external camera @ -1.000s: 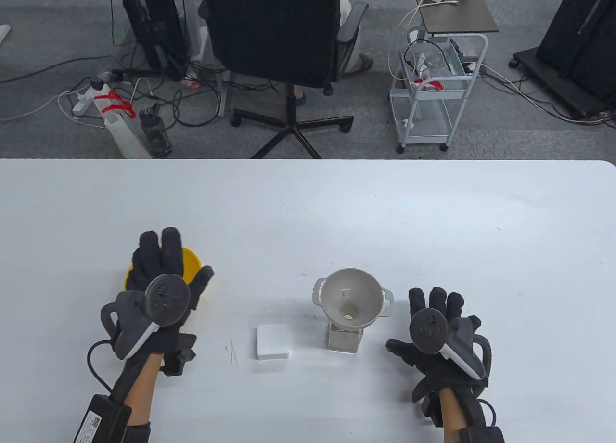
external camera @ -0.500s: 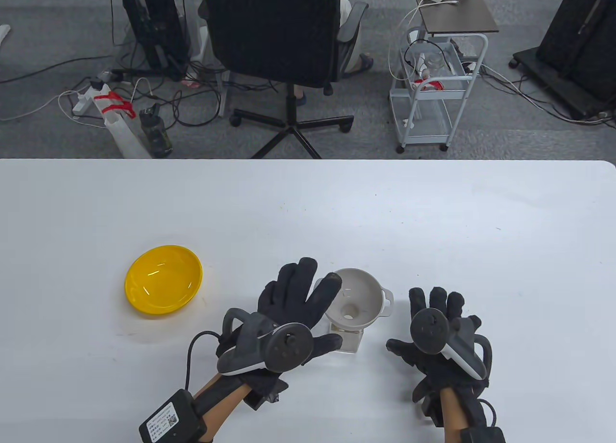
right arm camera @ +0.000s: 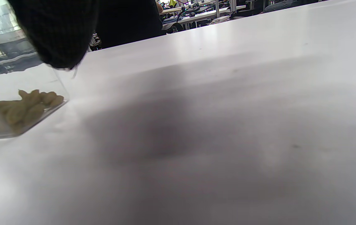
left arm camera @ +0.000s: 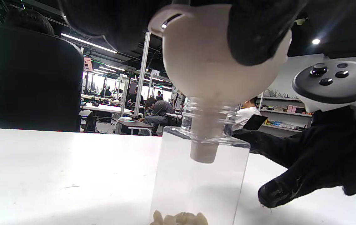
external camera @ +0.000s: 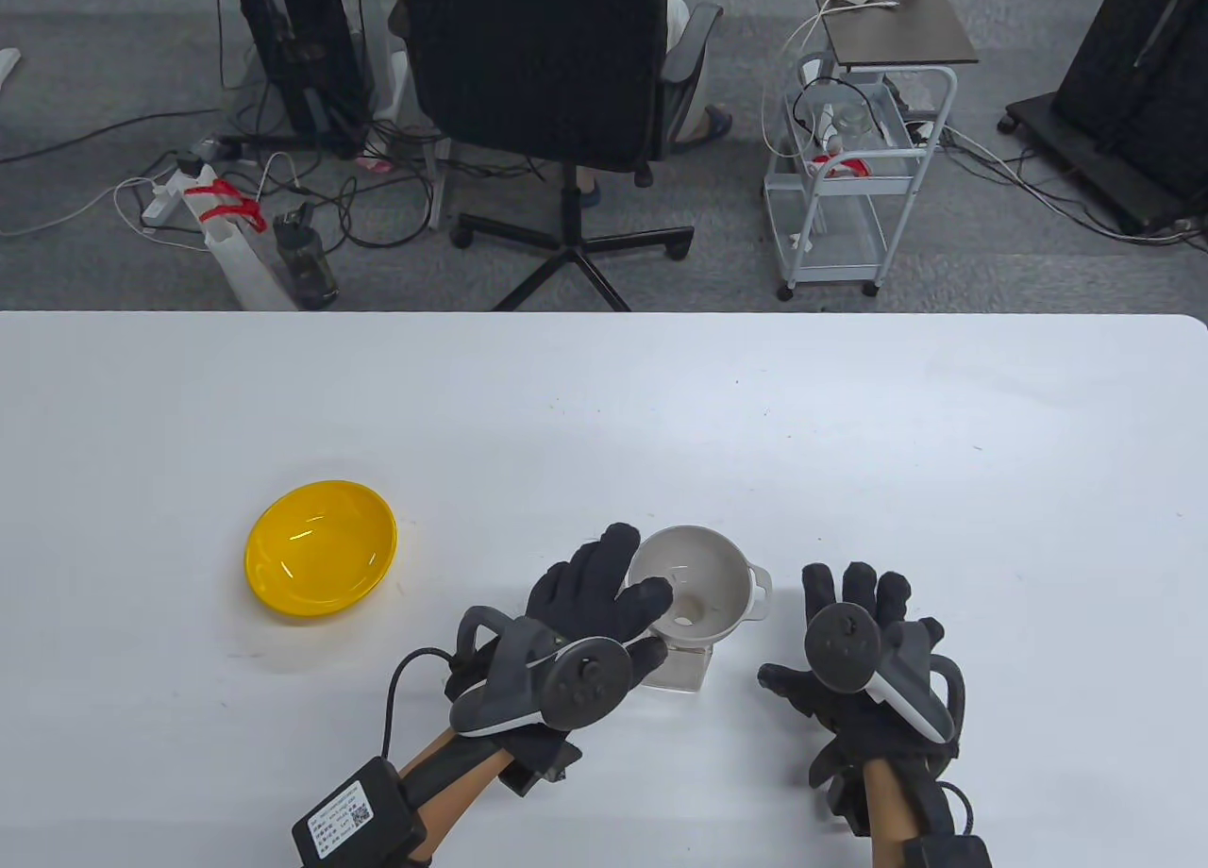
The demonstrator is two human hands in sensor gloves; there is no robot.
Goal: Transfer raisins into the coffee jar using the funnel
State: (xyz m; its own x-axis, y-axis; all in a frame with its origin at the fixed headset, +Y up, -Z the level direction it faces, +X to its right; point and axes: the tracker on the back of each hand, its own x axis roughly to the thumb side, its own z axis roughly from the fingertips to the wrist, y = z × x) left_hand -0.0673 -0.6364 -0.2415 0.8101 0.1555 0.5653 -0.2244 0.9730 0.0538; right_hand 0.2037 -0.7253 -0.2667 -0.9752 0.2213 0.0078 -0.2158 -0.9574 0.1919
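Funnel (external camera: 694, 585) is sitting in the neck of the clear coffee jar (left arm camera: 196, 175), pale raisins (left arm camera: 179, 218) lying at the bottom. Left hand (external camera: 585, 613) is closing fingers on the funnel bowl — light, rigid plastic, likely slippery and top-heavy; gripping low on the cone looks safest. Right hand (external camera: 864, 660) is resting flat, fingers spread, just beside the jar, holding nothing.

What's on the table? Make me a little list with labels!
funnel: pale funnel, spout down in the jar's neck
jar: clear jar, pale pieces at its bottom
bowl: yellow bowl, looks empty, left of the jar
left hand: left hand touches the funnel's bowl
right hand: right hand flat on the white table, right of the jar
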